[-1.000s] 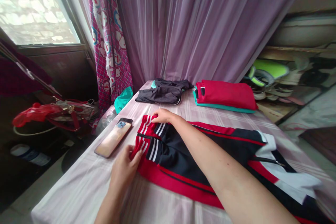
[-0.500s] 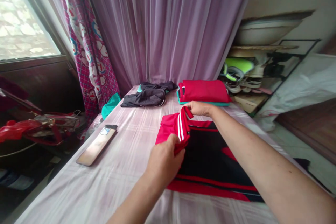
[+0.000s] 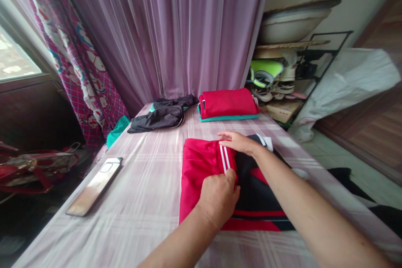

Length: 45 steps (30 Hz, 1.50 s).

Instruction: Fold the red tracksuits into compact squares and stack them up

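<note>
A red-and-black garment (image 3: 199,167) with white stripes lies partly folded on the bed, its red part turned over on the left and its black part flat on the right. My left hand (image 3: 220,197) has its fingers curled round the near end of the striped fold. At the far end of that fold, my right hand (image 3: 238,141) rests with fingers stretched out over the cloth. A bit of white trim (image 3: 265,141) shows behind my right wrist. My right forearm hides some of the black part.
A folded red-and-teal stack (image 3: 229,104) sits at the far end of the bed, beside crumpled dark clothing (image 3: 160,117). On the left lies a phone (image 3: 94,188). Purple curtains (image 3: 176,29) hang behind. A shoe rack (image 3: 282,75) stands at the right.
The red striped part, earlier lifted and bunched between my hands, now lies flatter to the left. My right hand's fingers have straightened from their grip. The view has swung right.
</note>
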Tool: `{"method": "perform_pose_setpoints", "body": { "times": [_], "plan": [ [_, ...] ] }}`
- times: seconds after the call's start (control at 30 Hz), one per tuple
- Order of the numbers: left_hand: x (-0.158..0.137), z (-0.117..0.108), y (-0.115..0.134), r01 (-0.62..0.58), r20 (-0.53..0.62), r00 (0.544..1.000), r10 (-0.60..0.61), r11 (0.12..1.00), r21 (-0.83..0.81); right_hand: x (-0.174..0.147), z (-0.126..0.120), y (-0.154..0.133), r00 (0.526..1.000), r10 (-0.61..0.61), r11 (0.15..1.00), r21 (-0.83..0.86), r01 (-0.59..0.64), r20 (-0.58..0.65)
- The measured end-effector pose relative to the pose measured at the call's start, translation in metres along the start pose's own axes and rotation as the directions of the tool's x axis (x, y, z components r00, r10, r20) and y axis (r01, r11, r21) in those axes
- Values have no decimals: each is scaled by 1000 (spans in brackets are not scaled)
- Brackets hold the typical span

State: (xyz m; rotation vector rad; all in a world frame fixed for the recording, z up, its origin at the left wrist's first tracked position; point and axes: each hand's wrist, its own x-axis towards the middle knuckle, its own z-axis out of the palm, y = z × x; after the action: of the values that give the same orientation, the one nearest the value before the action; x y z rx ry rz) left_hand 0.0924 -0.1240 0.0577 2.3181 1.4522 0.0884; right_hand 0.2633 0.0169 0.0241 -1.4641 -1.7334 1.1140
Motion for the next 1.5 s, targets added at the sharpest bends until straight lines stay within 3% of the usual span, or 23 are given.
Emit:
{"method": "perform_pose_setpoints", "body": {
  "times": [0.1, 0.17, 0.23, 0.33, 0.4, 0.47, 0.53, 0.63, 0.73, 0.87, 0.97, 1.07, 1.17, 1.3, 1.4, 1.5],
  "plan": [
    [-6, -2, -7, -101, -12, 995, 101, 990, -100, -1, 16, 10, 983, -153, 940, -323, 111, -106],
    [-10, -8, -22, -175, -100, 982, 158, 966, -189, -3, 25, 18, 973, -174, 879, -468, 85, -150],
    [-8, -19, -46, -176, -217, 968, 129, 960, -217, -6, 28, 24, 964, -190, 829, -557, 57, -184],
    [8, -40, -94, 36, -293, 954, -63, 995, -98, -14, 19, 23, 953, -198, 765, -644, 5, -228],
    [25, -51, -126, 141, -314, 934, -170, 984, -113, -20, 6, 20, 950, -172, 720, -691, -59, -260],
    [43, -57, -150, 255, -268, 908, -323, 932, -257, -24, -10, 17, 945, -123, 659, -737, -151, -304],
    [60, -59, -165, 344, -139, 888, -439, 833, -434, -25, -28, 18, 928, -30, 586, -759, -285, -372],
    [79, -58, -170, 382, -19, 881, -473, 736, -559, -21, -51, 27, 877, 210, 510, -717, -476, -433],
    [94, -55, -164, 375, 46, 892, -450, 680, -630, -18, -63, 35, 888, 339, 505, -736, -451, -312],
    [104, -52, -157, 345, 67, 903, -424, 625, -700, -17, -61, 28, 927, 296, 476, -806, -353, -232],
    [92, -52, -164, 307, 50, 912, -407, 596, -742, -7, -52, 3, 953, 196, 464, -834, -298, -231],
    [56, -50, -184, 247, 9, 918, -396, 555, -794, 22, -34, -38, 971, -62, 475, -862, -176, -233],
    [7, -40, -207, 149, -87, 910, -404, 517, -843, 64, 7, -88, 933, -325, 495, -868, 32, -151],
    [-49, -18, -218, 98, -203, 849, -488, 522, -847, 101, 76, -137, 866, -500, 508, -798, 325, 35],
    [-70, -4, -215, 37, -275, 829, -488, 538, -842, 95, 98, -138, 856, -517, 542, -765, 348, 23],
    [-75, 4, -213, -11, -333, 819, -467, 568, -823, 53, 85, -108, 882, -460, 624, -743, 241, -99]
  ]
}}
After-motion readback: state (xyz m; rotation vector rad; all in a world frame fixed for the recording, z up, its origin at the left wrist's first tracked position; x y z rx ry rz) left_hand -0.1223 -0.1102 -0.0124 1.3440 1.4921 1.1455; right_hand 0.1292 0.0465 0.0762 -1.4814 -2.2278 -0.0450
